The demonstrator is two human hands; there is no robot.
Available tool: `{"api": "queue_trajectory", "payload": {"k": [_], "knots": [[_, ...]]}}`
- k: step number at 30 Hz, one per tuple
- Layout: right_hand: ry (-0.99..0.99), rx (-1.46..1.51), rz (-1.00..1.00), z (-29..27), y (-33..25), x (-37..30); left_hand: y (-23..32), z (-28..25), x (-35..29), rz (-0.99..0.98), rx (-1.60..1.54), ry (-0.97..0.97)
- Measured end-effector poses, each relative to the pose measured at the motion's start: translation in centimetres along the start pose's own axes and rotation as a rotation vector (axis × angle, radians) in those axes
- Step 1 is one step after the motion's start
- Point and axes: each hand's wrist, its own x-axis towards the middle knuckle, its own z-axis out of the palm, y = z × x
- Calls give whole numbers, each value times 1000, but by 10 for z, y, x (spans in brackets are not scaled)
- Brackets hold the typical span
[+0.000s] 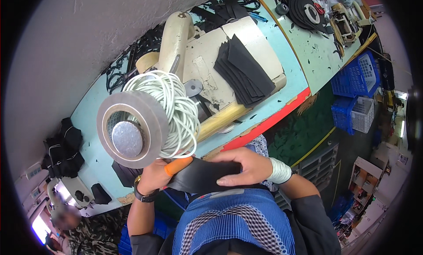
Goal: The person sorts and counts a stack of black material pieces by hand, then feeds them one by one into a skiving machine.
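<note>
A curved, smooth black piece of leather-like material (200, 173) is held in front of my body, above the blue patterned apron (229, 217). My left hand (155, 178), with an orange cover on one finger and a watch at the wrist, grips its left end. My right hand (246, 167), white wrapping round the wrist, holds its right part, thumb on the near face and fingers behind. Just beyond my left hand hang a big coil of pale cord (176, 109) and a clear tape-like roll (105, 134). A stack of black cut pieces (242, 72) lies on the cream sewing machine (202, 74).
The turquoise table (94, 118) has a red front edge (269, 122). Black straps and scraps lie along the wall. Black round pieces (302, 10) sit on the far right table. Blue crates (357, 76) stand at right. Another person in camouflage (94, 233) is at lower left.
</note>
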Motion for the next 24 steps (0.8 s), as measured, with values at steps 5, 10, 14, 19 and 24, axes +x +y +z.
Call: {"api": "queue_trajectory", "payload": {"k": [5, 10, 14, 19, 24], "knots": [[192, 184, 56, 2, 8, -1, -16, -26, -13, -177, -360, -196], [323, 495, 170, -1, 11, 5, -29, -13, 4, -143, -107, 56], [330, 501, 194, -5, 31, 15, -23, -20, 7, -151, 76, 79], [356, 490, 210, -8, 34, 23, -16, -25, 13, -414, 86, 89], [404, 397, 239, -12, 24, 20, -59, -29, 2, -163, 106, 114]]}}
